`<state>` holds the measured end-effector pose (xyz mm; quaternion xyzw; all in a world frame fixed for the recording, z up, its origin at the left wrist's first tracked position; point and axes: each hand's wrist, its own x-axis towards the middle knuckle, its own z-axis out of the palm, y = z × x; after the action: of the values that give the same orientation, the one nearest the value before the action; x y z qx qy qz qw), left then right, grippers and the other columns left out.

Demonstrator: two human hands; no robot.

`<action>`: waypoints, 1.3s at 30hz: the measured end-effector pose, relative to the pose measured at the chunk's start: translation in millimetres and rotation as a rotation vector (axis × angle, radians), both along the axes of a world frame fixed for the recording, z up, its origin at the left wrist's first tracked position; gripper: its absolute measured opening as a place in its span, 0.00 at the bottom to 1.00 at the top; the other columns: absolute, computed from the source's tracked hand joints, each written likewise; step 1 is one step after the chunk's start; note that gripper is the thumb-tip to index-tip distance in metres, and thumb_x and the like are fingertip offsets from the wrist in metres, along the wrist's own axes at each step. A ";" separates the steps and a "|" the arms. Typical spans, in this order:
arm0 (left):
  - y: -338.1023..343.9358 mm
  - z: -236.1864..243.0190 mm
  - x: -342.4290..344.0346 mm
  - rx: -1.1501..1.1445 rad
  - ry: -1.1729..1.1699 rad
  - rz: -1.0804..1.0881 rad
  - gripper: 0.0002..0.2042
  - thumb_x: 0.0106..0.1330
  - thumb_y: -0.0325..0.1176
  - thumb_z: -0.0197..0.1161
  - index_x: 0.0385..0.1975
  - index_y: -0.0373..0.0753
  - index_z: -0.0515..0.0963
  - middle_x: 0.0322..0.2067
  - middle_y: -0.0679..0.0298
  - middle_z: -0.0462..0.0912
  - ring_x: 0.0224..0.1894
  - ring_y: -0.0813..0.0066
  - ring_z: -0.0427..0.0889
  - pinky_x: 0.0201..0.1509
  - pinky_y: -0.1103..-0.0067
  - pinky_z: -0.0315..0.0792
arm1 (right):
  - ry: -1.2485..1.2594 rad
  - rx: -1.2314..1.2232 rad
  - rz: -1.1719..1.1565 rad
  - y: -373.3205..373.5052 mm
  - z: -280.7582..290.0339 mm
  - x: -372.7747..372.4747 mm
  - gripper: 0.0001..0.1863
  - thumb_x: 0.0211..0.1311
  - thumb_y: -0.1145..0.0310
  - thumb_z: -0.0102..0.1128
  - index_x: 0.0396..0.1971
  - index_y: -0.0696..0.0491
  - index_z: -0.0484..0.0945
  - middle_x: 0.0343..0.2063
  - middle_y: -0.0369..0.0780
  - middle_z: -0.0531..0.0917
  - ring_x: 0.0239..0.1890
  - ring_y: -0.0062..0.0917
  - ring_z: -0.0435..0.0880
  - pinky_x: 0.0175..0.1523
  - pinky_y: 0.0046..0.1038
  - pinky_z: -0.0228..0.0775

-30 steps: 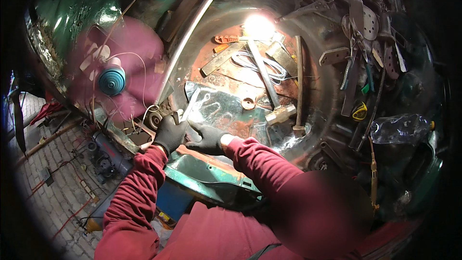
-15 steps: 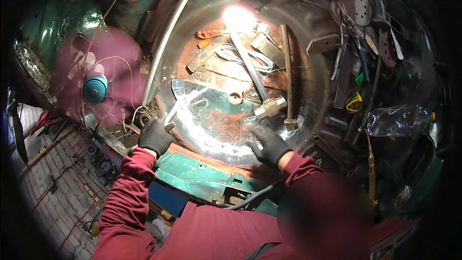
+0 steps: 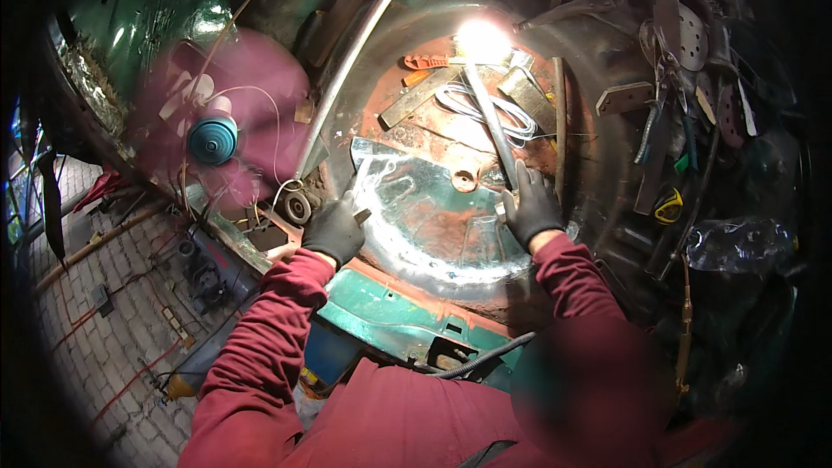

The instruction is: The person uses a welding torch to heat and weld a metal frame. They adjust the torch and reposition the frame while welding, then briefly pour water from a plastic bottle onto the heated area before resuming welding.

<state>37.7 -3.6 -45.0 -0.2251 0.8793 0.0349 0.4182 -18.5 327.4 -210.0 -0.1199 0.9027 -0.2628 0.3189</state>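
My gloved left hand [image 3: 334, 230] is closed around a metal tool [image 3: 361, 215] at the left edge of the round recessed pan [image 3: 416, 260], where a shiny metal sheet [image 3: 399, 182] lies. My gloved right hand [image 3: 531, 208] is at the right of the pan, fingers curled on a sledgehammer near its head, which is mostly hidden; the long handle [image 3: 490, 113] runs up from it. A rusty hub-like ring [image 3: 464, 180] sits between my hands. Beyond lie a coiled white cable [image 3: 459, 100], metal bars [image 3: 407, 108] and an orange-handled tool [image 3: 425, 62] beside a bright lamp [image 3: 484, 39].
A pink fan [image 3: 212, 143] blurs at left beside a long pipe [image 3: 355, 48]. Pliers, plates and a yellow tape measure [image 3: 667, 205] crowd the right side, with a plastic bottle [image 3: 737, 243]. Brick paving [image 3: 95, 312] with hoses shows lower left. A green panel [image 3: 381, 303] edges the near side.
My right hand has moved from beside my left hand rightward across the pan and up onto the sledgehammer. My left hand stays at the left edge with the metal tool.
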 end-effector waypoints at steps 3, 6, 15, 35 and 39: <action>0.0 -18.0 -6.2 0.012 0.026 0.051 0.22 0.73 0.47 0.63 0.51 0.32 0.82 0.45 0.35 0.85 0.51 0.36 0.85 0.56 0.54 0.79 | -0.007 0.172 0.018 -26.8 -9.2 -8.3 0.38 0.68 0.56 0.67 0.73 0.54 0.62 0.57 0.55 0.78 0.58 0.52 0.82 0.60 0.48 0.76; -0.2 -25.5 -13.5 -0.039 0.051 0.050 0.14 0.70 0.40 0.62 0.44 0.36 0.85 0.39 0.39 0.86 0.46 0.36 0.85 0.51 0.52 0.79 | -0.035 0.183 -0.034 -37.5 -22.4 -13.4 0.40 0.67 0.57 0.69 0.72 0.55 0.60 0.57 0.56 0.78 0.58 0.52 0.83 0.60 0.48 0.77; -25.8 -31.8 -17.1 0.040 0.060 0.121 0.20 0.71 0.47 0.63 0.42 0.34 0.87 0.40 0.37 0.86 0.47 0.36 0.86 0.51 0.55 0.80 | -0.038 0.040 -0.063 -33.0 -65.3 -3.8 0.41 0.64 0.77 0.58 0.77 0.54 0.55 0.61 0.61 0.71 0.49 0.56 0.87 0.52 0.50 0.82; -37.5 -35.5 -5.8 0.087 0.177 0.153 0.21 0.71 0.47 0.63 0.40 0.28 0.85 0.38 0.32 0.85 0.48 0.34 0.86 0.49 0.53 0.80 | 0.295 -0.150 -0.246 63.4 143.4 -43.7 0.37 0.74 0.70 0.60 0.78 0.61 0.59 0.63 0.62 0.75 0.62 0.59 0.79 0.64 0.45 0.74; -48.1 -44.0 0.7 0.053 0.193 0.150 0.23 0.73 0.47 0.60 0.38 0.27 0.85 0.37 0.30 0.84 0.48 0.32 0.85 0.51 0.52 0.79 | 0.585 0.025 -0.140 99.4 165.1 -68.4 0.35 0.75 0.69 0.61 0.76 0.63 0.61 0.64 0.61 0.76 0.64 0.56 0.77 0.68 0.46 0.70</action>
<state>38.4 -51.7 -88.9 -0.2748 0.8949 0.1111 0.3335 -86.9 426.8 -44.8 -0.1243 0.9654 -0.2274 0.0279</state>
